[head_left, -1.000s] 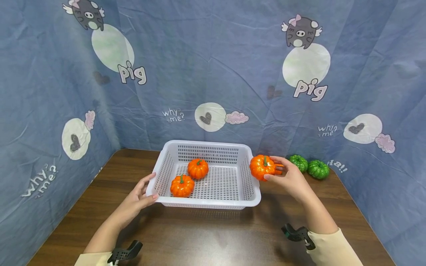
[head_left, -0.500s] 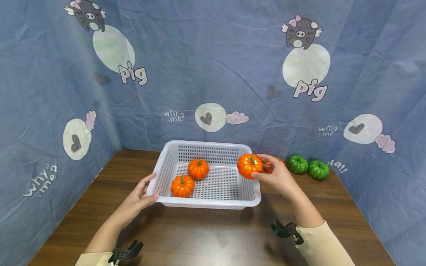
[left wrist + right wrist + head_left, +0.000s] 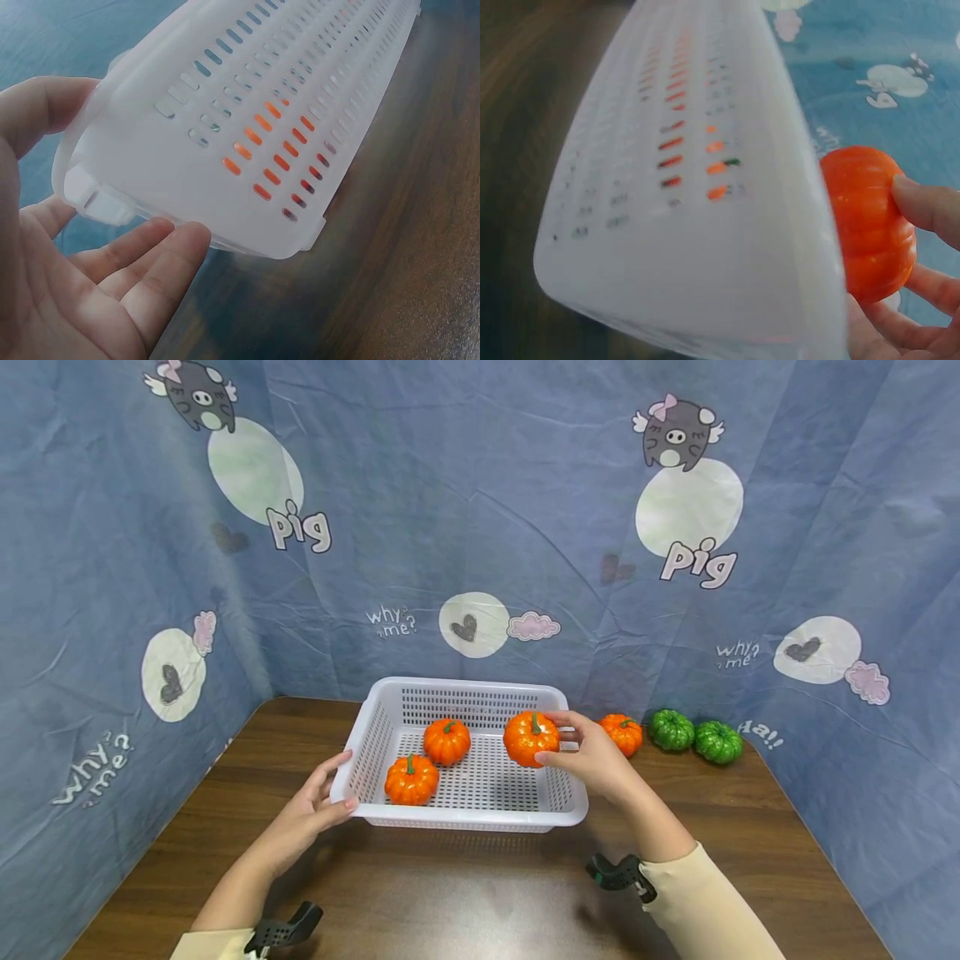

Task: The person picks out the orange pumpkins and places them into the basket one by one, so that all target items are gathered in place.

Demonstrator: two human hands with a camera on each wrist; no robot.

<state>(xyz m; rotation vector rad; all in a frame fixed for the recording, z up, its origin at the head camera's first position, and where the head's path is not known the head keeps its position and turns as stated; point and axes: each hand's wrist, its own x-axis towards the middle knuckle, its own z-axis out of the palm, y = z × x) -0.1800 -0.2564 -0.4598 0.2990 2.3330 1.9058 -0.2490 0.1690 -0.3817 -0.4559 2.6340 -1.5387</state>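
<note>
A white plastic basket [image 3: 465, 817] with slotted walls stands on the table. My left hand [image 3: 303, 814] grips its left rim, thumb on the near side in the head view; the left wrist view shows the fingers around the basket's end wall [image 3: 142, 150]. Inside lie two small orange pumpkins, one toward the back [image 3: 447, 742] and one nearer the front left [image 3: 412, 780]. Over the basket's right part, my right hand [image 3: 592, 760] holds another orange pumpkin [image 3: 527, 743], stem up. In the right wrist view this pumpkin [image 3: 864, 225] shows beyond the basket rim, thumb pressed to its side.
On the table right of the basket, an orange pumpkin [image 3: 622, 735] and two green pumpkins, one at the middle [image 3: 671, 730] and one farther right [image 3: 718, 742], line the back edge. A blue printed curtain [image 3: 465, 527] hangs behind and along both sides of the brown wooden table [image 3: 465, 893].
My right hand has carried its pumpkin leftward from beside the basket's right rim to over the inside. The orange pumpkin behind that hand has come into full view. The left hand stays put.
</note>
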